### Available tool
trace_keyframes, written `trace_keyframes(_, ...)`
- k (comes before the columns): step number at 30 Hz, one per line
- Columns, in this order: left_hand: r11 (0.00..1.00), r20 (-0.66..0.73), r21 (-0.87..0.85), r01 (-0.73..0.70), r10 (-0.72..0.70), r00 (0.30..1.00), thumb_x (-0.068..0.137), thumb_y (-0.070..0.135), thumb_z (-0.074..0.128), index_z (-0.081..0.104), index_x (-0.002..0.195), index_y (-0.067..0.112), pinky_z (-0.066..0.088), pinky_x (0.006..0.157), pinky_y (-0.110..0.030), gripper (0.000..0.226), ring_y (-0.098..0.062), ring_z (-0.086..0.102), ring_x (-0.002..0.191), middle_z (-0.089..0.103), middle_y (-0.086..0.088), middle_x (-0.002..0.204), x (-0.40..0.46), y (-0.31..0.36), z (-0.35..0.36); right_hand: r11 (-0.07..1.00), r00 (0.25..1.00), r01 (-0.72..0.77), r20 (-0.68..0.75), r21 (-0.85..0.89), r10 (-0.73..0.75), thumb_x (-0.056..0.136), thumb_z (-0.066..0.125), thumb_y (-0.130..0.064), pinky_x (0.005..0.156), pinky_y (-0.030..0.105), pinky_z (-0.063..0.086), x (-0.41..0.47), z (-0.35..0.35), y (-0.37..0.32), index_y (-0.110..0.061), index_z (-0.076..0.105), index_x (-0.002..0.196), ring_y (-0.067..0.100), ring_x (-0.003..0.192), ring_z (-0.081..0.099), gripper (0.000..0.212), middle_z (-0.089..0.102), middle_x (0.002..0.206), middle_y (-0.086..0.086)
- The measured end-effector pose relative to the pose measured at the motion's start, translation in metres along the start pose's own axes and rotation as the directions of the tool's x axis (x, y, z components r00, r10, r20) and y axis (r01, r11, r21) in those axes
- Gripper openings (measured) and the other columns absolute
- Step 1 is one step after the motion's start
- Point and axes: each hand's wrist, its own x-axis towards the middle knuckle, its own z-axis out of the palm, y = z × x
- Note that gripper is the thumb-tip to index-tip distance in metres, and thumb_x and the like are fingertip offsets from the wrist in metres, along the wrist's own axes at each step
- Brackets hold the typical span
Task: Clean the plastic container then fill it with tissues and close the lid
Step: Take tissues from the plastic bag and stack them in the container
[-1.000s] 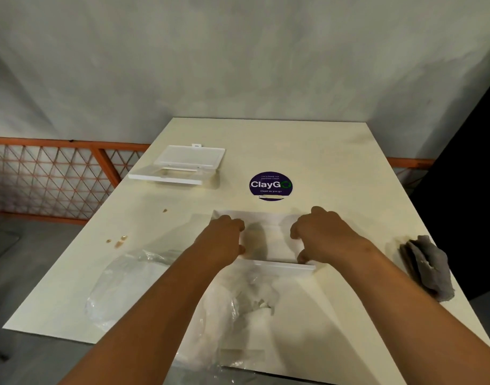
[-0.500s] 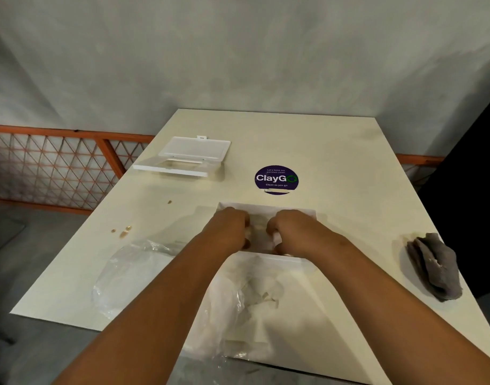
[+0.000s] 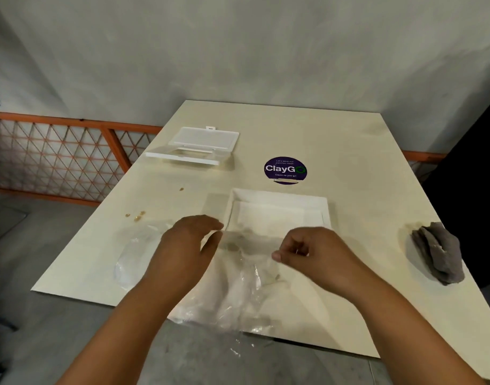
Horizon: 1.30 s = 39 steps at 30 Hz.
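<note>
The open white plastic container (image 3: 280, 196) sits mid-table with a flat stack of white tissues (image 3: 271, 218) inside. Its white lid (image 3: 203, 145) lies apart at the far left of the table. Both hands are just in front of the container's near rim. My left hand (image 3: 187, 245) has its fingers and thumb spread. My right hand (image 3: 316, 254) is curled, pinching a clear plastic wrapper (image 3: 238, 287). A strip of the film stretches between the two hands and hides the container's near edge. Whether the left hand touches the film is unclear.
A crumpled grey cloth (image 3: 438, 254) lies near the right table edge. A round purple sticker (image 3: 285, 170) is behind the container. Small brown crumbs (image 3: 137, 215) dot the left side. An orange lattice rail (image 3: 58, 151) runs to the left.
Both hands have pulled back out of the container toward me, uncovering the tissues. The left hand has opened, and the clear film now stretches between the hands.
</note>
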Motion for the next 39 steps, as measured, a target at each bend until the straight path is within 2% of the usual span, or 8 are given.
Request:
trace_keyframes(3,0.979,0.041,0.193,-0.058,0.05,0.998,0.094,0.033,0.056,0.066,0.117,0.03,0.031,0.108,-0.043,0.025,-0.014,0.048,0.129,0.062,0.011,0.126,-0.024,-0.027,0.004,0.999,0.993,-0.02,0.113,-0.032,0.023,0.084,0.071,-0.034,0.057,0.01,0.036,-0.013,0.031,-0.001,-0.031,0.067,0.068,-0.006,0.059,0.054,0.017,0.065,0.069,-0.016)
trace_keyframes(9,0.961,0.188,0.262,-0.09,0.04,0.981,0.091,0.052,0.013,0.047,0.138,0.032,0.011,0.114,-0.037,0.061,-0.009,0.029,0.141,0.043,0.013,0.146,-0.042,-0.043,0.02,0.98,0.993,-0.096,-0.084,-0.176,0.082,0.09,0.056,-0.027,0.061,0.024,0.044,-0.009,0.08,0.001,-0.03,0.052,0.068,0.006,0.065,0.054,0.023,0.058,0.072,-0.007)
trace_keyframes(15,0.97,0.158,0.229,-0.082,0.046,0.986,0.091,0.046,0.018,0.052,0.135,0.027,0.01,0.113,-0.038,0.059,-0.014,0.034,0.139,0.046,0.01,0.144,-0.046,-0.049,0.028,0.976,0.978,-0.141,-0.179,-0.166,0.11,0.089,0.054,-0.053,0.075,0.036,0.055,0.003,0.092,-0.009,-0.024,0.067,0.089,0.015,0.082,0.064,0.032,0.07,0.087,-0.006)
trace_keyframes(20,0.971,0.161,0.225,-0.079,0.043,0.986,0.09,0.048,0.014,0.05,0.136,0.028,0.007,0.113,-0.036,0.062,-0.013,0.032,0.14,0.045,0.01,0.145,-0.047,-0.049,0.028,0.986,0.973,-0.168,-0.168,-0.025,0.161,0.086,0.065,-0.036,0.079,0.037,0.055,0.008,0.098,-0.014,-0.024,0.072,0.086,0.014,0.085,0.066,0.014,0.071,0.085,-0.007)
trace_keyframes(27,0.969,0.142,0.236,-0.077,0.044,0.989,0.09,0.047,0.012,0.05,0.136,0.027,0.004,0.113,-0.036,0.063,-0.015,0.032,0.14,0.045,0.009,0.145,-0.046,-0.049,0.026,0.986,0.963,-0.15,-0.218,0.07,0.162,0.088,0.063,-0.026,0.078,0.035,0.054,0.005,0.102,-0.023,-0.027,0.063,0.073,0.016,0.081,0.065,0.015,0.069,0.082,-0.003)
trace_keyframes(31,0.969,0.128,0.231,-0.082,0.053,0.99,0.089,0.048,0.007,0.046,0.139,0.027,-0.001,0.113,-0.035,0.067,-0.015,0.028,0.142,0.041,0.009,0.148,-0.045,-0.046,0.021,0.966,0.95,-0.154,-0.24,0.207,0.202,0.091,0.06,-0.026,0.075,0.031,0.051,0.005,0.1,-0.02,-0.024,0.061,0.089,0.012,0.083,0.062,0.003,0.066,0.088,-0.007)
trace_keyframes(36,0.974,0.123,0.217,-0.073,0.047,0.991,0.094,0.043,0.02,0.046,0.139,0.027,0.001,0.114,-0.036,0.055,-0.016,0.027,0.143,0.04,0.008,0.149,-0.045,-0.044,0.019,0.934,0.942,-0.242,-0.168,0.264,0.292,0.086,0.07,-0.032,0.069,0.039,0.058,0.004,0.099,-0.025,-0.024,0.064,0.075,0.022,0.07,0.068,0.015,0.071,0.077,0.001)
trace_keyframes(39,0.977,0.113,0.2,-0.071,0.048,0.992,0.099,0.037,0.032,0.046,0.14,0.026,0.003,0.115,-0.037,0.044,-0.016,0.027,0.143,0.04,0.007,0.149,-0.045,-0.042,0.019,0.927,0.94,-0.235,-0.175,0.293,0.294,0.086,0.07,-0.024,0.075,0.039,0.058,0.003,0.1,-0.02,-0.022,0.067,0.08,0.019,0.078,0.068,0.007,0.071,0.082,-0.001)
